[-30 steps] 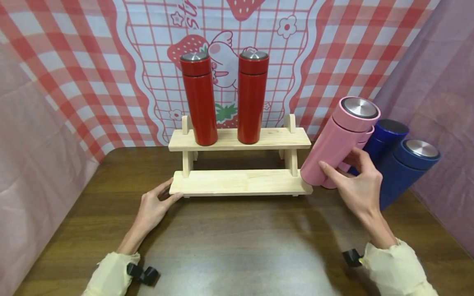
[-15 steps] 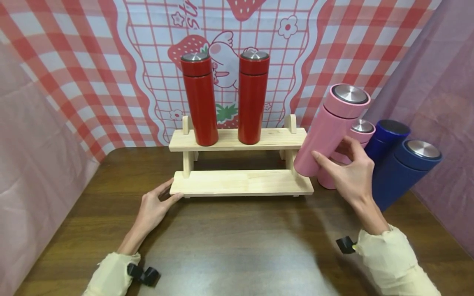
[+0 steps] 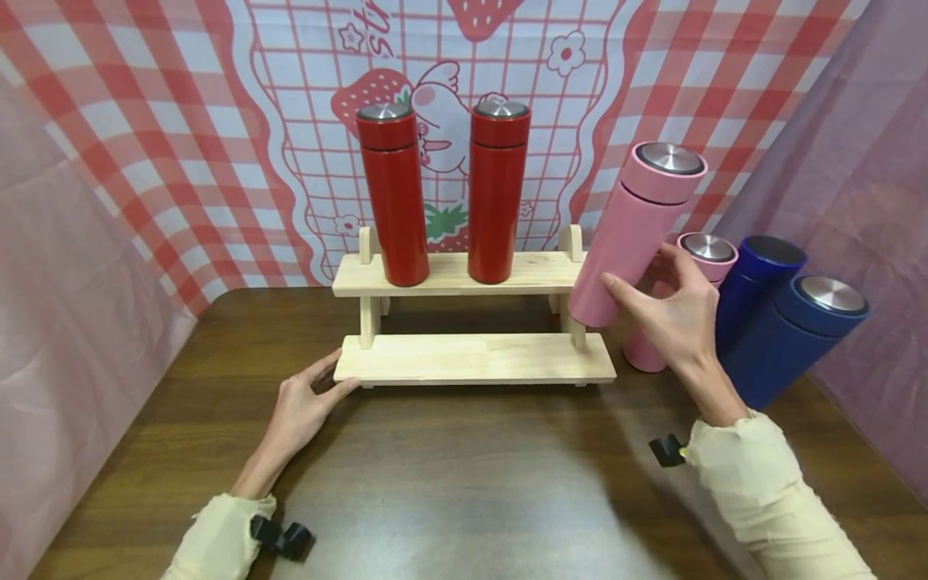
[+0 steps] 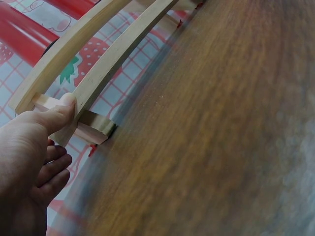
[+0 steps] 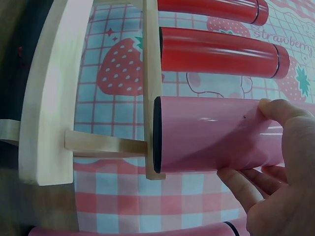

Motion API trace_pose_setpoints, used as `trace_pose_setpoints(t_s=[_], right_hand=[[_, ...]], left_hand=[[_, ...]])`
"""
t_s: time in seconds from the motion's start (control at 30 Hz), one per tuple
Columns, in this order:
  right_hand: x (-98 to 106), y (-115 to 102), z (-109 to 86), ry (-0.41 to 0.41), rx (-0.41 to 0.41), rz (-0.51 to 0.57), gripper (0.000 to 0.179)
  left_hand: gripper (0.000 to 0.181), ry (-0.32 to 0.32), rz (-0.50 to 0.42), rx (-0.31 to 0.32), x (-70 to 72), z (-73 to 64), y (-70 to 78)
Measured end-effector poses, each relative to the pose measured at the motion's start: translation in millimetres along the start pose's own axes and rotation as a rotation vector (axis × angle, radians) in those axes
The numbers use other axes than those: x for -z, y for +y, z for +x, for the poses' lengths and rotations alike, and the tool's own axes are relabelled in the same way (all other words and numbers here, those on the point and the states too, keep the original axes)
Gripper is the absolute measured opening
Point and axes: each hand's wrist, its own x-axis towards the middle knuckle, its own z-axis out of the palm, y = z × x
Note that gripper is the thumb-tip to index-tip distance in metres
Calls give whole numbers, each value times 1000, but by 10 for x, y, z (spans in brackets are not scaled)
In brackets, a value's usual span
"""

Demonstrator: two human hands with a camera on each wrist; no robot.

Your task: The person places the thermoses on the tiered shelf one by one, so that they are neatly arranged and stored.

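Observation:
My right hand (image 3: pixel 670 310) grips a pink thermos (image 3: pixel 638 234) with a silver-topped lid round its lower body. The thermos leans to the right, its base overlapping the right end of the upper shelf in the head view. In the right wrist view its dark base (image 5: pixel 157 135) shows close to the shelf's edge. My left hand (image 3: pixel 308 403) holds the left end of the lower board of a two-tier wooden rack (image 3: pixel 471 358), thumb (image 4: pixel 64 108) at the board's front. Two red thermoses (image 3: pixel 395 205) stand upright on the upper shelf.
A second pink thermos (image 3: pixel 644 352) stands right of the rack, partly behind my right hand. Beside it are a bright blue thermos (image 3: pixel 757 274) and a darker blue one (image 3: pixel 793 346). A strawberry-print cloth (image 3: pixel 290 48) hangs behind the brown table (image 3: pixel 464 483).
My right hand has lifted the pink thermos up and to the left, from beside the rack toward the upper shelf, uncovering the second pink one. My left hand stays on the rack.

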Motion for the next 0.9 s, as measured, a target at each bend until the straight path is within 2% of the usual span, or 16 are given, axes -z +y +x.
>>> trace_pose_setpoints(t_s=[0.57,0.9], right_hand=[[-26,-75,126,-25,-9,20,59],[-123,-82,211,-14,3,25,60]], left_hand=[[64,0,-3,-2,3,7,-3],[63,2,-6,-3,2,3,-11]])
